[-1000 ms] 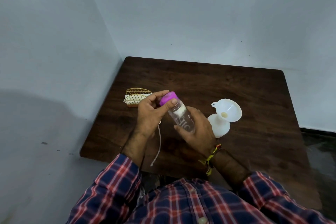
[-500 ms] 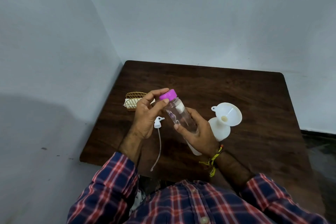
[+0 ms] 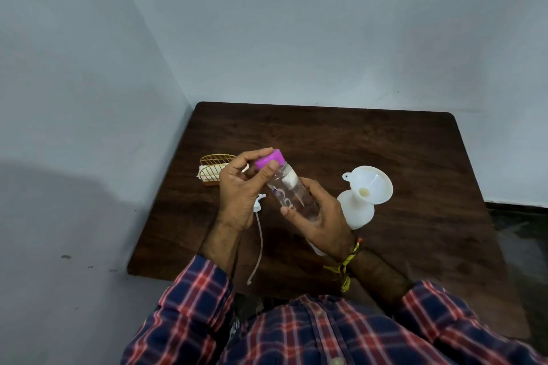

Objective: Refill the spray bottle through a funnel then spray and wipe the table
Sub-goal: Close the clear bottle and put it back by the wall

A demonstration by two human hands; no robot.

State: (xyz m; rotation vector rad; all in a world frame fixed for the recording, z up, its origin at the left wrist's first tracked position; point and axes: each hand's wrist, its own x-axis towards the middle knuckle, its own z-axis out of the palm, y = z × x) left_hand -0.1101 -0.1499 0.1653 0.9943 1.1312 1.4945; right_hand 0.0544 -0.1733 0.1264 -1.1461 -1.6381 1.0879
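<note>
Opening the refill bottle, pour not yet begun

The left hand (image 3: 237, 195) pinches the purple cap (image 3: 269, 159) while the right hand (image 3: 321, 216) wraps the clear bottle (image 3: 292, 195) (contents hard to judge), tilted above the worktop (image 3: 355, 139). Right of it, the funnel (image 3: 370, 184) sits in the white spray bottle (image 3: 357, 212); the sprayer head (image 3: 257, 205) lies near-left. Pouring, spraying, wiping remain.

Left hand (image 3: 238, 195): raised above the table, thumb and forefinger curled, pinching the purple cap (image 3: 269, 159).
Right hand (image 3: 321, 221): palm up, fingers wrapped round the clear bottle (image 3: 292, 197), holding it tilted.
Left forearm: bare, plaid sleeve pushed back.
Right wrist: yellow-and-dark thread band (image 3: 345, 265), plaid sleeve behind it.
</note>
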